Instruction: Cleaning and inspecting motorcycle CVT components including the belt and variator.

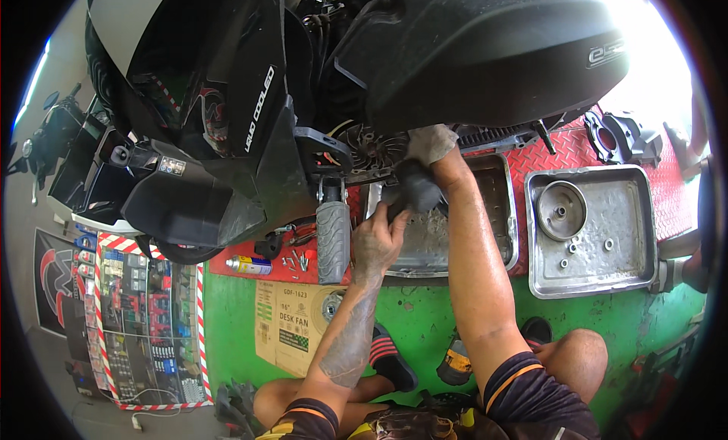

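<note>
My left hand (379,244) is closed round the lower end of a black tool with a rounded body (418,186); its exact kind does not show. Just beyond it, my right hand (432,144) reaches up against the scooter's engine side, covered by a light grey rag or glove. The right fingers are hidden. Beside them sits a finned fan wheel (373,146), exposed under the scooter's black bodywork (493,53). Below both hands lies a metal tray (425,269) with wet residue in it.
A second metal tray (591,287) at the right holds a round metal drum (561,210) and several nuts or collars. A black cover (633,140) lies behind it. Left are a tyre (332,243), spray can (249,266), bolts (296,263) and cardboard (280,326). A yellow-black tool (455,362) rests between my legs.
</note>
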Available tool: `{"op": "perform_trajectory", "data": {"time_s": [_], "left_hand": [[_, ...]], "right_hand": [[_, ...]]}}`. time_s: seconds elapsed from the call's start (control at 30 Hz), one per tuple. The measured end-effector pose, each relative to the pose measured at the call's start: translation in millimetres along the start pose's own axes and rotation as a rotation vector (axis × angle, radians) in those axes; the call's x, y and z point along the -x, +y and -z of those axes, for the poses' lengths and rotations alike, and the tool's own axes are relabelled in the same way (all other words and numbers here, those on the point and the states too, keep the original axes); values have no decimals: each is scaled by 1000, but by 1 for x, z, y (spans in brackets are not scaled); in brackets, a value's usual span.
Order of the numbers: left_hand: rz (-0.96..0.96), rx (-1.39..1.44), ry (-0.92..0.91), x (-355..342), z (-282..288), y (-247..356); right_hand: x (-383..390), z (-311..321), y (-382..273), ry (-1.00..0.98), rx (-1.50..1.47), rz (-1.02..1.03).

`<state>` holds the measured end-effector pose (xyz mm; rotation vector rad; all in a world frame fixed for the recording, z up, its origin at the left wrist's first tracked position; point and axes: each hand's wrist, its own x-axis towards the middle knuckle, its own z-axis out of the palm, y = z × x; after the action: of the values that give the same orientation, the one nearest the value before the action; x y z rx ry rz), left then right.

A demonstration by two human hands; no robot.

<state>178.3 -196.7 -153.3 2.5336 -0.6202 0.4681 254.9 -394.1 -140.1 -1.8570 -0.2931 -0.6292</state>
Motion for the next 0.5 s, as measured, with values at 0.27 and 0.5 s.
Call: {"op": "perform_trajectory", "data": {"time_s": [0.27,0.5], "left_hand": [[17,-23,-102,-20,11,13],[-7,388,174,7,1,-27]], "right_hand": [[-6,21,-12,-237,152,-226],[-5,15,-25,-83,-283,-223]]}}
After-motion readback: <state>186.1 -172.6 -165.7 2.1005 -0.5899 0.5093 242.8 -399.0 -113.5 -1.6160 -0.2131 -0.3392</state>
